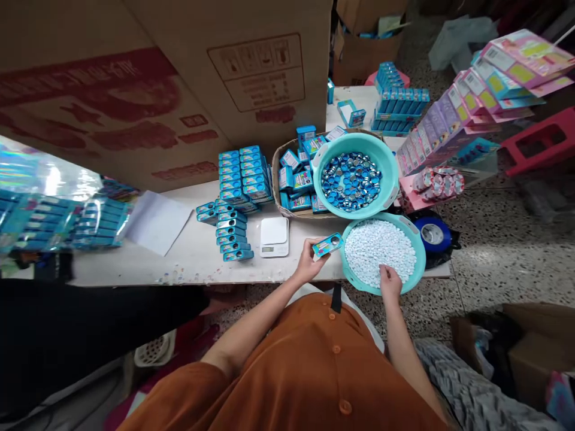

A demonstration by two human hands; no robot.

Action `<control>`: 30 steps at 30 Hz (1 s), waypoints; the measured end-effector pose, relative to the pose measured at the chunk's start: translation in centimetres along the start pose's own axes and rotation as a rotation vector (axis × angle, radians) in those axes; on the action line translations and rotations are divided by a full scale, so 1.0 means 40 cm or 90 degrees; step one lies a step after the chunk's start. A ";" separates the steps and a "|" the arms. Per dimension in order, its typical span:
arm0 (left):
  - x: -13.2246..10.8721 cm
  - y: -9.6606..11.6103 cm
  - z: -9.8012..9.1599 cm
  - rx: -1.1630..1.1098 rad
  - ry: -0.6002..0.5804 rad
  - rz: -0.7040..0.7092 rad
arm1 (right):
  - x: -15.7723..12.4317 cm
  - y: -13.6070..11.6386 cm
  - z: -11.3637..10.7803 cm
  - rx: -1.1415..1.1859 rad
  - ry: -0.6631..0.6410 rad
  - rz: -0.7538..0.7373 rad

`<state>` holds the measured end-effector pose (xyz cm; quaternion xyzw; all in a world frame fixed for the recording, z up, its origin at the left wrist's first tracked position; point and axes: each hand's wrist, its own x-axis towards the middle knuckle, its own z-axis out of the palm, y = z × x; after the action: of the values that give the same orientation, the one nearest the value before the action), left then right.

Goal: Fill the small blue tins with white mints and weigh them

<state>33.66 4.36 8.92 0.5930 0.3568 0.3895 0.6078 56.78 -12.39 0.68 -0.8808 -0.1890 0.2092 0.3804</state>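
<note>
My left hand point(308, 258) is closed around a small blue tin box point(327, 245), held just left of a teal basin point(415, 272) full of small white pieces. My right hand point(389, 280) reaches into the near side of that basin, fingers curled down among the white pieces point(380, 248); what they pinch is hidden. A second teal basin point(390, 163) behind it holds several shiny blue-and-silver lids point(351, 180).
A small white scale point(274, 236) sits left of my left hand. Stacks of blue tins point(238, 185) stand behind it, and a wicker basket point(277, 191) holds more. A large cardboard box point(179, 78) fills the back. Pink packages point(471, 102) and a blue tape roll point(432, 234) lie right.
</note>
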 end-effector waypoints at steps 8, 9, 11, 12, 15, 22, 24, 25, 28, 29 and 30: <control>-0.021 0.006 -0.135 0.210 0.104 -0.042 | -0.014 -0.034 0.038 -0.030 -0.037 0.004; -0.021 0.008 -0.163 0.256 0.117 -0.068 | -0.016 -0.044 0.047 -0.034 -0.040 -0.002; -0.018 0.005 -0.230 0.344 0.132 -0.117 | -0.021 -0.065 0.064 -0.043 -0.043 -0.009; -0.015 -0.001 -0.268 0.380 0.132 -0.133 | -0.025 -0.077 0.072 -0.047 -0.041 -0.009; 0.006 -0.034 -0.396 0.431 0.137 -0.179 | -0.042 -0.112 0.095 -0.051 -0.032 0.003; 0.107 -0.108 -0.606 0.456 0.054 -0.218 | -0.116 -0.164 0.135 -0.071 -0.015 0.057; 0.135 -0.119 -0.624 0.460 -0.002 -0.204 | -0.141 -0.172 0.146 -0.077 -0.004 0.061; 0.147 -0.125 -0.629 0.457 -0.027 -0.200 | -0.153 -0.175 0.151 -0.078 0.001 0.058; 0.176 -0.152 -0.635 0.451 -0.086 -0.206 | -0.187 -0.180 0.162 -0.084 0.008 0.044; 0.183 -0.162 -0.636 0.452 -0.103 -0.213 | -0.196 -0.180 0.165 -0.087 0.006 0.040; 0.189 -0.172 -0.638 0.455 -0.114 -0.220 | -0.204 -0.180 0.168 -0.092 0.006 0.039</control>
<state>14.50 22.49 1.17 0.7301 0.5094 0.0798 0.4485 45.22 -7.86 3.73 -0.9121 -0.1749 0.2027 0.3104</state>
